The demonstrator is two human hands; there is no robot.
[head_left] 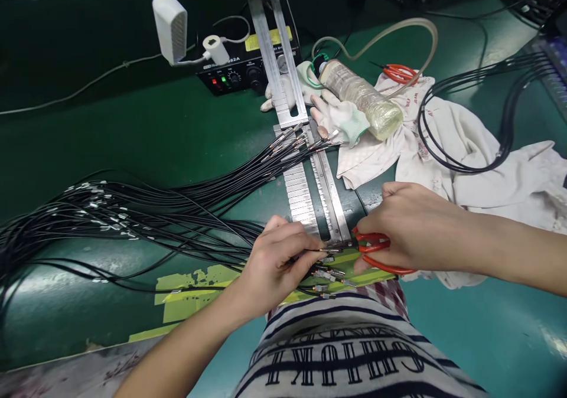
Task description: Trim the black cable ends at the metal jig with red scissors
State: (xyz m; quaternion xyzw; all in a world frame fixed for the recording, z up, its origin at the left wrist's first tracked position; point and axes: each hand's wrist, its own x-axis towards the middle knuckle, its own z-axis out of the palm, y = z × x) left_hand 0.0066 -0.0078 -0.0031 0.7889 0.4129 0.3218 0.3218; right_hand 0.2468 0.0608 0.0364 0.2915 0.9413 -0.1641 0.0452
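Note:
My left hand (277, 262) is closed, its thumb and forefinger pinching the end of a thin black cable near the table's front edge. My right hand (411, 227) is wrapped round red-handled pliers (376, 262), whose jaws point left at that cable end. Below the pinch, several cable ends with small metal connectors (325, 275) stick out past my left hand. A large bundle of black cables (177, 209) runs off to the left. Just beyond my hands lies a slotted metal fixture (301, 194), with more cable ends (301, 141) resting across its far part.
Behind stands a black control box (248, 70) with lit buttons and a white lamp (170, 29). To the right are a wrapped bottle (361, 94) with a tube, white gloves (339, 114), white cloths (478, 197), coiled black cable (425, 135) and another red-handled tool (401, 74).

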